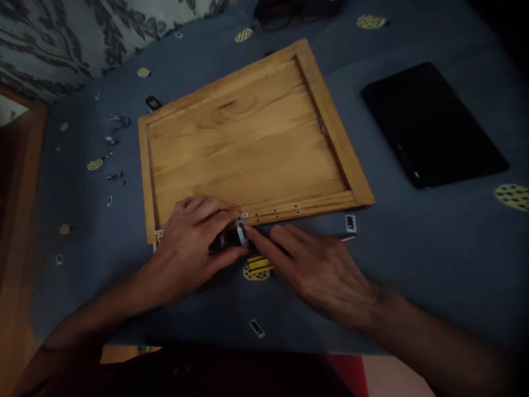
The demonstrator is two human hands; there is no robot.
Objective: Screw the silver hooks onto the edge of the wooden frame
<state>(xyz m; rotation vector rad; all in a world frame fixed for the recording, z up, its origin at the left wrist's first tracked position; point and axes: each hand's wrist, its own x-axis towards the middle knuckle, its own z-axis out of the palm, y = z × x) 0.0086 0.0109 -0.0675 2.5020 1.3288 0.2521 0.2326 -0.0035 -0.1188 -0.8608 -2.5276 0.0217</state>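
A shallow wooden tray-like panel (248, 132) lies flat on a blue-grey cloth. My left hand (194, 248) rests at its near edge, fingers curled round a small dark and silver metal fitting (241, 231). My right hand (314, 264) lies beside it, index finger stretched out and touching the same fitting. A yellow-handled tool (260, 263) lies on the cloth under my right hand, its metal shaft (348, 238) sticking out to the right. A row of small holes (276, 211) runs along the panel's near rail.
A black tablet (432, 124) lies at the right. Several small metal parts (113, 143) are scattered left of the panel. Small labels (350, 223) lie on the cloth. A dark object (281, 14) sits at the far edge. The table's wooden edge (20, 220) is at left.
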